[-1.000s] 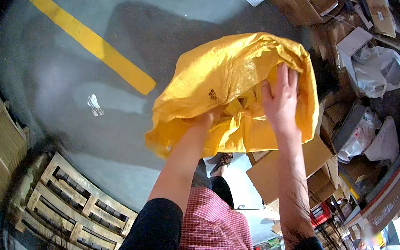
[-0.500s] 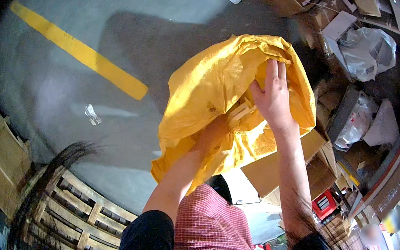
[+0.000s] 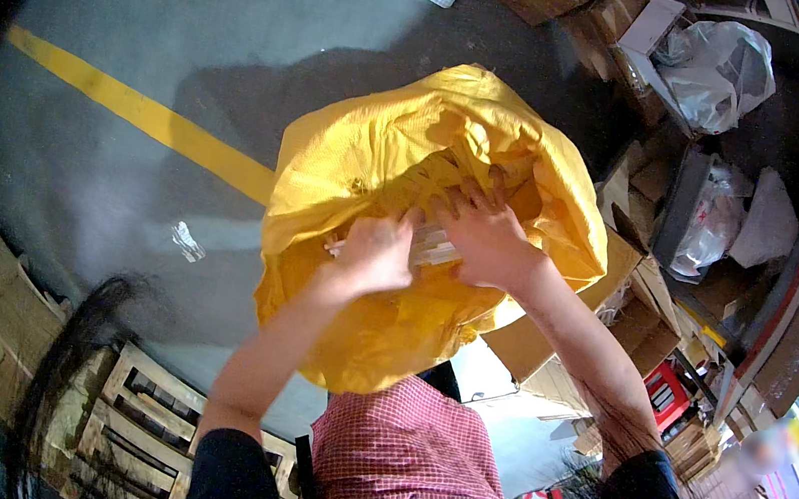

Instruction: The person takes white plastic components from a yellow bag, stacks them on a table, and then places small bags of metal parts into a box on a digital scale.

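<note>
A big yellow woven sack (image 3: 361,159) gapes open in front of me, its rim bunched into folds. Both my hands are inside its mouth. My left hand (image 3: 377,255) is closed, fingers curled inward, and whatever it grips is hidden. To the right of it, my right hand (image 3: 487,236) reaches toward the far inner folds with its fingers apart. Pale, narrow pieces (image 3: 435,246) lie in the sack between the hands; their kind is hard to make out.
Cardboard boxes (image 3: 647,323) stand right of the sack, beside a shelf holding clear plastic bags (image 3: 720,75). Wooden pallets (image 3: 139,427) lie at lower left. A yellow line (image 3: 145,113) crosses the grey floor, near a crumpled scrap (image 3: 187,242). A red crate (image 3: 666,396) sits at right.
The sack's mouth has spread wider and tipped toward me. My left hand, hidden in the sack before, now shows. My right hand has moved down and left from the rim into the sack.
</note>
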Tool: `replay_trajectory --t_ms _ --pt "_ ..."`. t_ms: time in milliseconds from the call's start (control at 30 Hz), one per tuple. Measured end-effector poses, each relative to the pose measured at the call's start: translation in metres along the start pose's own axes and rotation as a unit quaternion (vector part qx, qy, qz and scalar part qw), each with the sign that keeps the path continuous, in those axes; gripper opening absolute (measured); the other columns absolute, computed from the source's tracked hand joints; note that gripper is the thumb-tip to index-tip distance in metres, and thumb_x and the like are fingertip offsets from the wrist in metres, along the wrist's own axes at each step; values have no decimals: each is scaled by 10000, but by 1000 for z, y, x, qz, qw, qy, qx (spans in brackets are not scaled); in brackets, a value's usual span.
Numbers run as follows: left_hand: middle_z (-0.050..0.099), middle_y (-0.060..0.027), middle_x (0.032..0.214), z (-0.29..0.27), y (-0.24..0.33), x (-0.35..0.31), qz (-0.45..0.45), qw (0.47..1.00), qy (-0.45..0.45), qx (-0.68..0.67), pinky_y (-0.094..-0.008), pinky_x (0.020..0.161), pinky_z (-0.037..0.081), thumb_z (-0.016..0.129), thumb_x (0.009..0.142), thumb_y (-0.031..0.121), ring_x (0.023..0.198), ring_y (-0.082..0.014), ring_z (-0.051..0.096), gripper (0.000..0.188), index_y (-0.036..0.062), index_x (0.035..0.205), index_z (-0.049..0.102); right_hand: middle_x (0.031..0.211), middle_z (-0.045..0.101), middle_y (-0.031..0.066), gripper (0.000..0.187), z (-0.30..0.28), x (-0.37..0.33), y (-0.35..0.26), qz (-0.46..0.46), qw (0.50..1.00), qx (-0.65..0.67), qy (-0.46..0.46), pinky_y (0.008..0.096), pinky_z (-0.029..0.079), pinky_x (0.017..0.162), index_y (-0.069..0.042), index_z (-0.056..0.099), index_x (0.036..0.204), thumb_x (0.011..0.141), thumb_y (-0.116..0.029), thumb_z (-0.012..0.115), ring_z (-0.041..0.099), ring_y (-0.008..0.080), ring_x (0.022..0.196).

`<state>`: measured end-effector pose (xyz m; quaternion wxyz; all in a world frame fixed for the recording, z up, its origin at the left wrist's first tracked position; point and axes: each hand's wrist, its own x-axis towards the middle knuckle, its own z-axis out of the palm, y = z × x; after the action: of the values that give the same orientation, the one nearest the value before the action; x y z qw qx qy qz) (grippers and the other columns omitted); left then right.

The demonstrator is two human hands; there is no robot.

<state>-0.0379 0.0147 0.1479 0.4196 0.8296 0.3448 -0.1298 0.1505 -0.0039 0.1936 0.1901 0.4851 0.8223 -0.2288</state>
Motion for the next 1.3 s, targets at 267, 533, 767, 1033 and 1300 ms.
replay_trajectory --t_ms 267,533,767,1033,1300 --pt "606 -237 1162 -31 -37 55 5 868 -230 -440 -363 935 461 760 705 422 1098 -274 568 734 -30 1240 544 866 659 94 465 -4 -19 2 -6 966 101 -239 385 555 669 -51 527 1198 774 -211 632 670 261 792" --pt "596 -228 1189 72 -47 193 -120 955 36 -270 -365 958 457 718 738 434 1143 -272 548 765 -13 1318 498 871 598 96 325 18 -105 -35 78 981 132 121 370 486 771 -24 554 965 687 -177 624 567 271 870" --pt "599 -224 1179 131 -41 177 -146 959 -48 -238 -370 947 465 703 736 428 1134 -271 552 763 -14 1321 491 904 582 87 343 29 -125 -43 189 960 179 108 369 484 785 -42 538 950 639 -146 639 557 261 900" --pt "601 -220 1168 102 -53 108 -194 907 -63 -369 -376 934 474 686 734 420 1124 -270 558 761 -15 1324 482 975 601 96 391 32 -142 -41 178 959 193 104 385 510 761 -21 552 1007 636 -119 627 567 258 899" --pt "604 -216 1157 25 -50 -8 -263 823 10 -503 -381 922 482 669 732 413 1115 -269 563 759 -15 1327 473 958 638 80 352 3 -182 -81 110 957 164 211 343 484 833 -11 620 982 657 -143 592 583 199 889"
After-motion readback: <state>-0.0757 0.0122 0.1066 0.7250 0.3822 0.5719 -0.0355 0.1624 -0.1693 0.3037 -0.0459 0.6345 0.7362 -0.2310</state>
